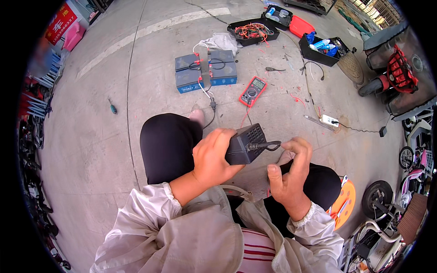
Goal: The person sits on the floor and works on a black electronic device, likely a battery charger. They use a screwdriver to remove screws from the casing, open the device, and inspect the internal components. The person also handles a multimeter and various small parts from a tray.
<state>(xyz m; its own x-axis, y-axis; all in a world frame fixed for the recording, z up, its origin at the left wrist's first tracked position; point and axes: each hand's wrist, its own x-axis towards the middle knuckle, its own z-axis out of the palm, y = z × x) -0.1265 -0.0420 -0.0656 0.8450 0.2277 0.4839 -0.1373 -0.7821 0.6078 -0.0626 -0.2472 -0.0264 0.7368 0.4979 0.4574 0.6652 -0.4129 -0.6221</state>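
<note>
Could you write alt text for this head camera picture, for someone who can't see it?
Seen from above, a seated person's left hand grips a black charger box while the right hand pinches its short black cable. On the concrete ahead lie blue batteries wired together, a red multimeter and open tool cases.

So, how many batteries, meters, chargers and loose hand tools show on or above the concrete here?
Blue-sided batteries: 4
Red multimeter: 1
Black charger brick, held in the left hand, its cord pinched by the right hand: 1
Screwdriver: 1
Pliers: 1
Total: 8
</note>
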